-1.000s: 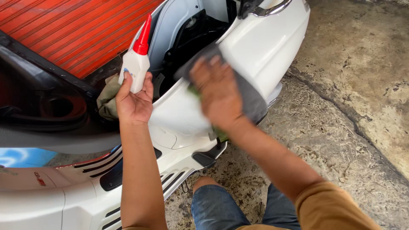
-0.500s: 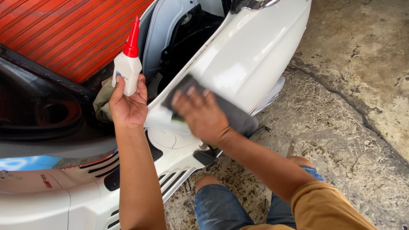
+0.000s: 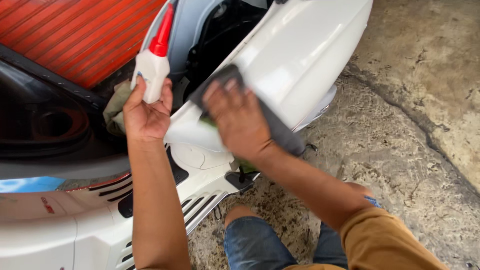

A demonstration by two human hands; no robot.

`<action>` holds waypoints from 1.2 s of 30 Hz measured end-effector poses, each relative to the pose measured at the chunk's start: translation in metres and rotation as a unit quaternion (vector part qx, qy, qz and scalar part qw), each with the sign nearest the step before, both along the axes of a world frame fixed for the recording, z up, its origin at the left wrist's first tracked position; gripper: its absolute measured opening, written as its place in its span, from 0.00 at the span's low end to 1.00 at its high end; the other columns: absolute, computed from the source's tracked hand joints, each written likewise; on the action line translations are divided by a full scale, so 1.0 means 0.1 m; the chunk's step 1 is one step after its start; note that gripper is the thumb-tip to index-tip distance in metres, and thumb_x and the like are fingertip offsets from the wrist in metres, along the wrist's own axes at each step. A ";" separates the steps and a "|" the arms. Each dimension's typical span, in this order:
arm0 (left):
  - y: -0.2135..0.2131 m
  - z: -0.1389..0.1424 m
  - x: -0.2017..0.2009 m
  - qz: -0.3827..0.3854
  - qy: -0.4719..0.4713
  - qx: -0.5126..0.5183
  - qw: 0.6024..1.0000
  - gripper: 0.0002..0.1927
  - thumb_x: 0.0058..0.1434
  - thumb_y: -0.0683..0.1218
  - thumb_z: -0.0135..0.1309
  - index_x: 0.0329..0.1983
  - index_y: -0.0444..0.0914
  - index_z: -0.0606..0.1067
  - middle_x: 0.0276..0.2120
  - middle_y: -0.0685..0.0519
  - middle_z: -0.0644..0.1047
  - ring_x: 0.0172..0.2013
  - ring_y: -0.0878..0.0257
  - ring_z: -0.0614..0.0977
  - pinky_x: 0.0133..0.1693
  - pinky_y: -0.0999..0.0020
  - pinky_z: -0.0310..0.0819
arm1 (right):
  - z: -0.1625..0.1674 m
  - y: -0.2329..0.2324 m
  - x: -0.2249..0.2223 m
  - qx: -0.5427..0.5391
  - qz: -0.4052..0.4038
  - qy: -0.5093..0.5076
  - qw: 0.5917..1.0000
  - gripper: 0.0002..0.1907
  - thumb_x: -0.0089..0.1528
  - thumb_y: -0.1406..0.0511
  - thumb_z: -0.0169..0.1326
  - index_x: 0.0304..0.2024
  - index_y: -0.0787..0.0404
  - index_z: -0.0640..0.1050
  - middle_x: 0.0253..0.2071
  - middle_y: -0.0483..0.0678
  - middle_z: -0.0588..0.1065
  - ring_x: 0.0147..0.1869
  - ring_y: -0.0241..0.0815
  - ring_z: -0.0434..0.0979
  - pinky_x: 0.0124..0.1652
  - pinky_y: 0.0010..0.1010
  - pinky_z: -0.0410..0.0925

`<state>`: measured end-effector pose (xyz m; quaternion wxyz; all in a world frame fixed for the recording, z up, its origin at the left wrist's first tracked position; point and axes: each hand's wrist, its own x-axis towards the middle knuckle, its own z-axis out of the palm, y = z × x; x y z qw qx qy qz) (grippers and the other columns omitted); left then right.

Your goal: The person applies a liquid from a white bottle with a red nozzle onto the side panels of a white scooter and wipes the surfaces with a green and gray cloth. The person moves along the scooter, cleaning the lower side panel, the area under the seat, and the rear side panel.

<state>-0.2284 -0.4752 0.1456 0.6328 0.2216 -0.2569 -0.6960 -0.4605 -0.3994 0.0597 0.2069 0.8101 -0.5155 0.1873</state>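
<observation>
Near the middle of the frame the right hand point(image 3: 239, 120) lies flat, fingers spread, pressing one dark grey soft cloth point(image 3: 280, 131) against the glossy white body panel of a scooter point(image 3: 310, 55); a green edge shows under the palm. The cloth looks limp and light, likely to bunch if pinched at a corner, so a flat palm over its middle seems the surest hold (the panel beneath looks slick).

To the upper left, the left hand point(image 3: 145, 112) is wrapped around the lower body of one white plastic squeeze bottle with a red conical nozzle point(image 3: 152, 65), held upright. It probably weighs little and gives under a squeeze; gripping its body suits it.

One crumpled olive rag point(image 3: 116, 107) sits behind that hand, beside the orange ribbed shutter point(image 3: 75, 35). Rough concrete floor point(image 3: 410, 130) fills the right side.
</observation>
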 end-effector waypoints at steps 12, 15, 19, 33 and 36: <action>-0.02 0.01 -0.01 0.009 0.019 -0.012 1.000 0.23 0.65 0.44 0.62 0.60 0.31 0.72 0.49 0.42 0.80 0.45 0.49 0.85 0.47 0.62 0.86 | 0.60 0.09 -0.56 -0.121 -0.044 -0.187 0.974 0.34 0.68 0.61 0.49 0.74 0.67 0.59 0.76 0.62 0.58 0.80 0.64 0.51 0.72 0.63 0.45; -0.03 0.01 -0.01 0.008 0.025 -0.002 1.000 0.23 0.64 0.44 0.62 0.60 0.32 0.72 0.49 0.42 0.81 0.45 0.49 0.85 0.47 0.63 0.87 | 0.54 0.01 -0.14 -0.025 -0.109 0.030 0.993 0.36 0.70 0.67 0.45 0.79 0.73 0.56 0.78 0.65 0.56 0.81 0.66 0.49 0.73 0.54 0.47; 0.02 0.06 -0.04 -0.003 0.030 -0.006 1.000 0.22 0.65 0.44 0.61 0.60 0.32 0.72 0.48 0.42 0.80 0.45 0.50 0.85 0.45 0.63 0.87 | -0.12 0.33 0.15 -0.059 0.084 0.151 0.983 0.38 0.59 0.68 0.44 0.74 0.55 0.58 0.77 0.47 0.53 0.79 0.49 0.48 0.71 0.48 0.48; 0.10 0.05 -0.03 -0.006 0.068 -0.061 0.996 0.28 0.65 0.48 0.63 0.64 0.34 0.70 0.51 0.44 0.79 0.48 0.51 0.84 0.50 0.60 0.84 | -0.40 1.06 -0.75 0.407 0.228 -0.856 0.223 0.19 0.66 0.67 0.53 0.59 0.64 0.72 0.53 0.54 0.77 0.56 0.48 0.80 0.57 0.43 0.75; 0.25 0.00 0.00 -0.014 0.066 -0.109 0.992 0.30 0.65 0.51 0.63 0.66 0.36 0.69 0.56 0.46 0.78 0.52 0.50 0.82 0.54 0.58 0.81 | -0.49 0.94 -0.75 0.404 0.247 -0.856 0.207 0.17 0.68 0.66 0.54 0.58 0.63 0.74 0.50 0.52 0.79 0.50 0.47 0.82 0.52 0.40 0.77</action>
